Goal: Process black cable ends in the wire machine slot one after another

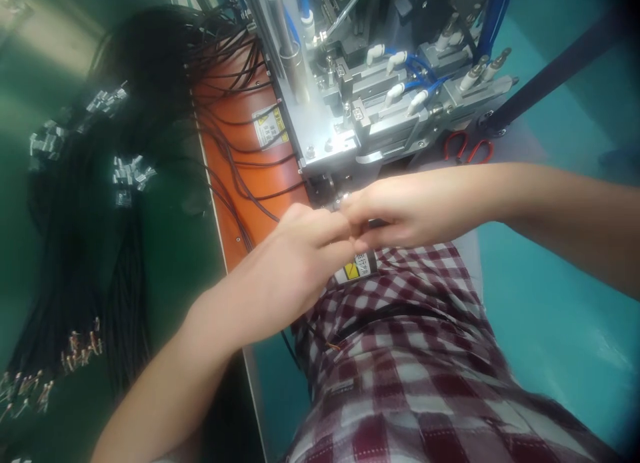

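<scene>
My left hand (305, 253) and my right hand (400, 210) meet at the fingertips just in front of the metal machine (320, 130). Both are closed, thumbs and fingers pinched together. Whatever sits between the fingertips is too small or hidden to make out. Below my left hand, a thin black cable (289, 348) hangs down. Another dark strand over the checked shirt ends in fine orange wires (333, 346). Directly under the fingertips shows a white and yellow label (354, 268), partly covered.
Black cables (235, 163) run across the orange panel (250, 210) into the machine. Left of it lie bundles with clear connectors (131, 175) and bare wire ends (83, 346) on a green surface. Red-handled scissors (467, 148) and a dark bar (550, 76) are at right.
</scene>
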{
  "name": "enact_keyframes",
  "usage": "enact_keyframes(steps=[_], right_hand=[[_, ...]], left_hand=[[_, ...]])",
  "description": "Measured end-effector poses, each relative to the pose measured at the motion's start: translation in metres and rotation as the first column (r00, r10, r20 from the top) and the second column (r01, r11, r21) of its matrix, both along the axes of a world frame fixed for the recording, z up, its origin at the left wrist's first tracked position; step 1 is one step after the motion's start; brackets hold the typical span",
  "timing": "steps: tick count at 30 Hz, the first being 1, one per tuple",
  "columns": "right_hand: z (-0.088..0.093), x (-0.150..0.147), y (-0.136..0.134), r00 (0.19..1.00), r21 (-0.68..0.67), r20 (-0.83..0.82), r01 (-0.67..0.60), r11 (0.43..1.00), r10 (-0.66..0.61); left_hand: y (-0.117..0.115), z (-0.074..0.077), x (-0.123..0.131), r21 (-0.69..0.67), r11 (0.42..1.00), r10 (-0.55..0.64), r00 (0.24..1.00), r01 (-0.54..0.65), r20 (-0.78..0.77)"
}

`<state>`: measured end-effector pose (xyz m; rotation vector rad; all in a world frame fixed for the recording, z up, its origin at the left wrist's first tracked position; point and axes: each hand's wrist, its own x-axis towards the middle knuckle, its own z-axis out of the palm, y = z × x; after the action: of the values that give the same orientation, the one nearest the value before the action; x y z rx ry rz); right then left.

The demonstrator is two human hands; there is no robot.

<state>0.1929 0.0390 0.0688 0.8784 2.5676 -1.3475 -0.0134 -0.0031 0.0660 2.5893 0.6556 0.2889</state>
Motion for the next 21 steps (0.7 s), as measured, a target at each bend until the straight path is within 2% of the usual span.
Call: enact_keyframes(steps=[2, 3, 5, 8, 11, 12, 14, 16, 17, 18, 19, 21], right_hand=[[-0.001, 0.001, 0.006, 0.999, -0.205, -0.040, 0.005, 0.979, -0.014], [-0.003, 0.002, 0.009, 0.997, -0.315, -0.066, 0.008, 0.949, -0.030], [-0.009, 0.003, 0.012, 0.990, -0.536, -0.120, -0.003, 0.844, -0.072], [-0.026, 0.005, 0.011, 0.962, -0.805, -0.213, -0.072, 0.589, -0.174], [-0.044, 0.005, 0.005, 0.913, -0.946, -0.246, -0.152, 0.287, -0.325], [-0.047, 0.005, 0.002, 0.895, -0.963, -0.240, -0.171, 0.209, -0.375], [-0.050, 0.005, -0.005, 0.876, -0.980, -0.198, -0.170, 0.103, -0.440], [-0.048, 0.004, -0.012, 0.859, -0.992, -0.129, -0.111, 0.065, -0.495], [-0.046, 0.004, -0.015, 0.843, -0.995, -0.101, -0.071, 0.076, -0.528], [-0.043, 0.004, -0.018, 0.819, -0.993, -0.087, -0.028, 0.111, -0.567], [-0.040, 0.003, -0.020, 0.789, -0.984, -0.095, 0.016, 0.175, -0.607], [-0.033, 0.003, -0.025, 0.728, -0.919, -0.148, 0.149, 0.365, -0.669]], left_hand=[[0.000, 0.001, -0.002, -0.001, 1.000, -0.009, 0.999, 0.009, 0.050], [-0.001, 0.001, -0.003, -0.012, 1.000, -0.009, 0.997, 0.010, 0.075], [-0.002, 0.001, -0.006, -0.047, 0.999, 0.002, 0.992, 0.005, 0.130], [-0.004, 0.004, -0.007, -0.092, 0.996, 0.042, 0.974, -0.022, 0.223], [-0.005, 0.007, -0.005, -0.082, 0.991, 0.122, 0.948, -0.102, 0.295], [-0.006, 0.008, -0.004, -0.069, 0.988, 0.154, 0.940, -0.139, 0.305], [-0.007, 0.008, -0.003, -0.049, 0.978, 0.209, 0.926, -0.205, 0.314], [-0.008, 0.006, -0.001, -0.031, 0.968, 0.246, 0.918, -0.249, 0.311], [-0.009, 0.004, -0.001, -0.020, 0.963, 0.260, 0.915, -0.267, 0.307], [-0.009, 0.003, 0.000, -0.007, 0.958, 0.275, 0.912, -0.286, 0.306], [-0.010, 0.001, 0.000, 0.007, 0.951, 0.291, 0.907, -0.308, 0.305], [-0.011, -0.002, 0.001, 0.019, 0.938, 0.325, 0.897, -0.346, 0.299]])
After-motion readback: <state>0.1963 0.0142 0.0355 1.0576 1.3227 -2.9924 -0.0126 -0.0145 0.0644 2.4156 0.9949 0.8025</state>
